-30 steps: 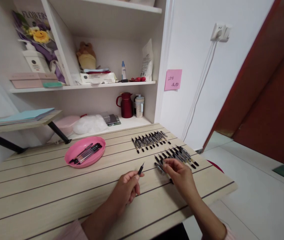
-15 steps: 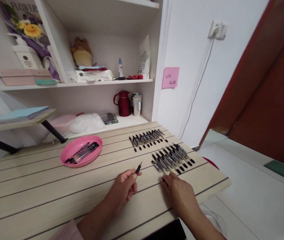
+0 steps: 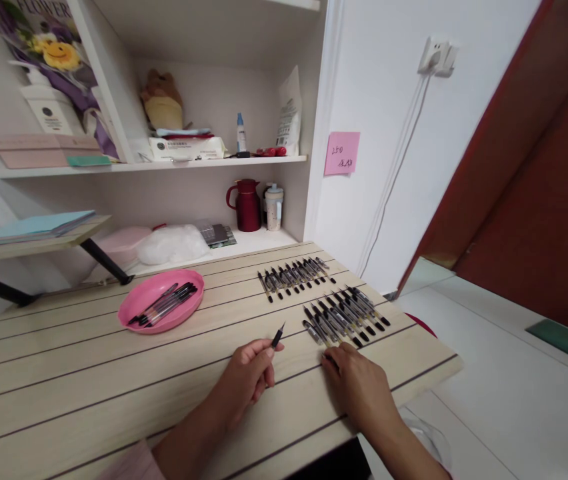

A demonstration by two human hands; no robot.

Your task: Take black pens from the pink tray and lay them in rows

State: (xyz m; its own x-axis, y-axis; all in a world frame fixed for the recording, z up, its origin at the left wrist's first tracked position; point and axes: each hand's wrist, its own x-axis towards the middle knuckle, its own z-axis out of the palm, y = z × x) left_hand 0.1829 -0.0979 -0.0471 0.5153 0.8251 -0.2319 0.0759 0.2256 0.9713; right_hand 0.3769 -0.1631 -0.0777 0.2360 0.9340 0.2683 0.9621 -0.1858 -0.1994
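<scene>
My left hand (image 3: 250,373) is closed on a pen (image 3: 277,335), of which the black front part and thin pointed tip stick out past the thumb and forefinger, pointing up and right. The rest of that pen is hidden in the palm. My right hand (image 3: 357,383) rests on the table with fingers curled together at the near end of a pen (image 3: 313,331), the leftmost in the front row. Its fingertips cover that pen's lower end. The front row of pens (image 3: 347,315) lies side by side, slanted, beyond my right hand. Behind it lies a second row of pens (image 3: 294,277).
A pink bowl (image 3: 197,300) with several pens (image 3: 169,305) stands at the left on the striped wooden table (image 3: 114,393). White shelves (image 3: 204,165) rise behind, with a red jug (image 3: 248,208) and a cup (image 3: 274,210). The table's right edge borders the floor.
My right fingers have shifted slightly, and the dark piece beneath them shows less. My left hand keeps its hold on the pen. The camera view has tilted a little.
</scene>
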